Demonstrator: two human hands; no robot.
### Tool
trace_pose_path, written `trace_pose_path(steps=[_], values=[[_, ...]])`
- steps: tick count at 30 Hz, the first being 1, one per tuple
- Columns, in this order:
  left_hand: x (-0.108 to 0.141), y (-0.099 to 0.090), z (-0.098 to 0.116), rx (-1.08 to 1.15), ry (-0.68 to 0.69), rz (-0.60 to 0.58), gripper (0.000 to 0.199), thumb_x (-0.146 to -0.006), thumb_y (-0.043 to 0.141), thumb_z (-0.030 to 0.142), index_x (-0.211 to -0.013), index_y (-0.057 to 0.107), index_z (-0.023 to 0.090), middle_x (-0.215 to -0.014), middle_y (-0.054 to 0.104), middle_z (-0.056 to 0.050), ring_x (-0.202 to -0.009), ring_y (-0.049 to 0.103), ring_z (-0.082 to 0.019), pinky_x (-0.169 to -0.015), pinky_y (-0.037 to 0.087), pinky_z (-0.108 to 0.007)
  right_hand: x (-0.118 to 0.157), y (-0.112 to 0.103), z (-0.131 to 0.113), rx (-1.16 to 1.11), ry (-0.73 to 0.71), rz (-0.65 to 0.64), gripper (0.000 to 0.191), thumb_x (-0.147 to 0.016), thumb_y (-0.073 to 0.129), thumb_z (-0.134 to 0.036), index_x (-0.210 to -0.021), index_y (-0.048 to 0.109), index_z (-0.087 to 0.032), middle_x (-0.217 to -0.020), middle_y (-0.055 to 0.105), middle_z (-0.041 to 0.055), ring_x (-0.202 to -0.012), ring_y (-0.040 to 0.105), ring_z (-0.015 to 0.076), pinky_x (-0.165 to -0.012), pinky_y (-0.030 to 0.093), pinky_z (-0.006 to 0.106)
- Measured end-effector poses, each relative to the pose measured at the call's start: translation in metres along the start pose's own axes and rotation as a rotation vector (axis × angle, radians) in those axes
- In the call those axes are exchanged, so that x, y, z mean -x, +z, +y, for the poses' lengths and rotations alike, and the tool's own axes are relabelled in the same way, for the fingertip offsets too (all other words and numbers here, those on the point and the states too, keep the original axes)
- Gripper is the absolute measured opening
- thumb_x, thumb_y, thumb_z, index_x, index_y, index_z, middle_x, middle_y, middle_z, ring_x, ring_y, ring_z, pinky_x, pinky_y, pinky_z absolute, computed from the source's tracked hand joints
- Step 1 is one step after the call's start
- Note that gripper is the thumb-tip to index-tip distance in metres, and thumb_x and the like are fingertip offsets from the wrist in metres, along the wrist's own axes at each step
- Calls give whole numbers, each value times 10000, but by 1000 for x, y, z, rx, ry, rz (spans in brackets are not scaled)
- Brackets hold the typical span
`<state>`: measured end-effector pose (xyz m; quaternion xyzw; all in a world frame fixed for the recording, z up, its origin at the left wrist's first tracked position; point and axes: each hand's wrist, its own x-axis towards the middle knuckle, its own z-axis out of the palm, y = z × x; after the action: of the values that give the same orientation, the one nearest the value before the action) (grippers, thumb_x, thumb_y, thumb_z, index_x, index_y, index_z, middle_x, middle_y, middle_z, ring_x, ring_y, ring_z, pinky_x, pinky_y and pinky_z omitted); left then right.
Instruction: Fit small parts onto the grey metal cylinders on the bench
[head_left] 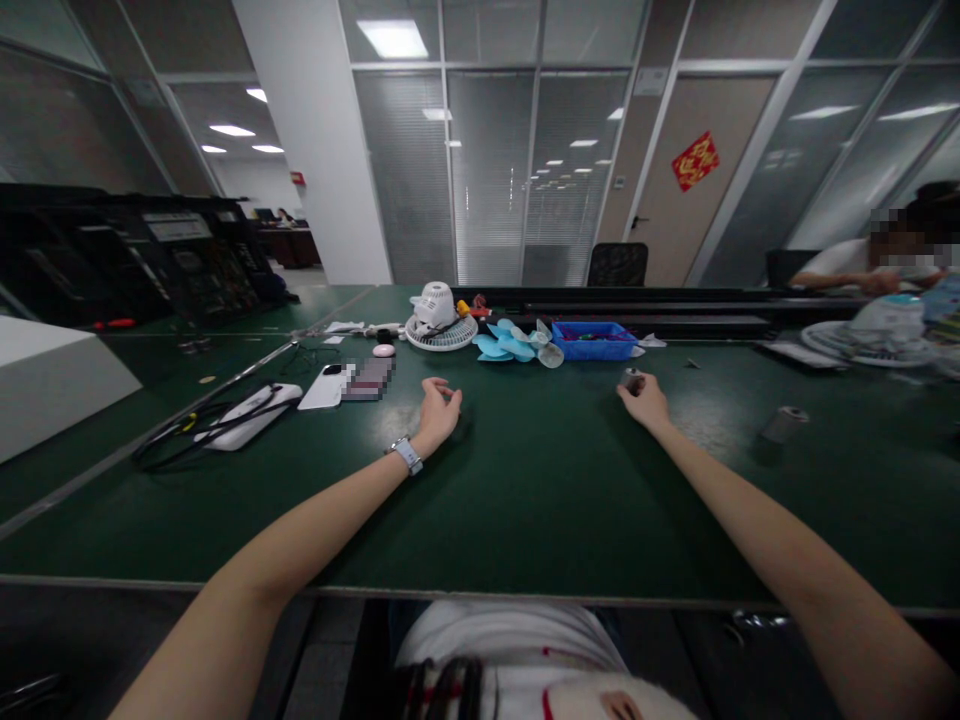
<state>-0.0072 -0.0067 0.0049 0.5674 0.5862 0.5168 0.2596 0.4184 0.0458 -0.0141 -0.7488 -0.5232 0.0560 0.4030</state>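
Glass partitions rose behind a green table. Right of centre, the person's right hand gripped a small grey cylinder, nearer than the blue basket; a second cylinder sat farther right. Over leftward, the left hand was half open, loosely curled, near a white phone.

A workshop-like office: glass partitions with blinds and a door on the far side, a chair beyond the green table, and fan parts and a blue bin on it.
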Motion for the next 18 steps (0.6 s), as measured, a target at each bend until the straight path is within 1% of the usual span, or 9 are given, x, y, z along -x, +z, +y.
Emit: trace_pose_path(steps=[4, 8, 15, 18], values=[[-1, 1, -1, 6, 3, 2, 321, -877, 590, 263, -1110, 373, 217, -950, 594, 0, -586, 609, -98, -603, 469, -252, -2, 2, 3, -17, -9, 6, 512, -821, 637, -439, -1241, 533, -166, -1152, 685, 154, -1023, 669, 281, -913, 505, 408], [0, 1, 1, -23, -6, -3, 271, -870, 584, 228, -1068, 401, 207, -973, 595, -16, -593, 595, -96, -613, 471, -255, -3, 3, 4, -10, -1, 14, 536, -821, 637, -471, -1243, 537, -157, -1156, 683, 166, -1032, 667, 293, -914, 503, 416], [-1, 1, 2, -47, 21, 12, 273, -800, 600, 149, -1030, 463, 202, -956, 607, -21, -700, 606, -124, -668, 469, -259, -4, 4, 4, -31, -16, 56, 505, -794, 652, -479, -1183, 571, -166, -1076, 706, 151, -976, 676, 294, -878, 512, 424], [0, 1, 2, -88, 36, 0, 217, -775, 582, 113, -963, 516, 200, -912, 624, -17, -728, 607, -138, -701, 473, -268, -5, 3, 5, -37, -15, 73, 475, -789, 657, -461, -1155, 583, -168, -1069, 712, 149, -973, 679, 296, -879, 513, 435]])
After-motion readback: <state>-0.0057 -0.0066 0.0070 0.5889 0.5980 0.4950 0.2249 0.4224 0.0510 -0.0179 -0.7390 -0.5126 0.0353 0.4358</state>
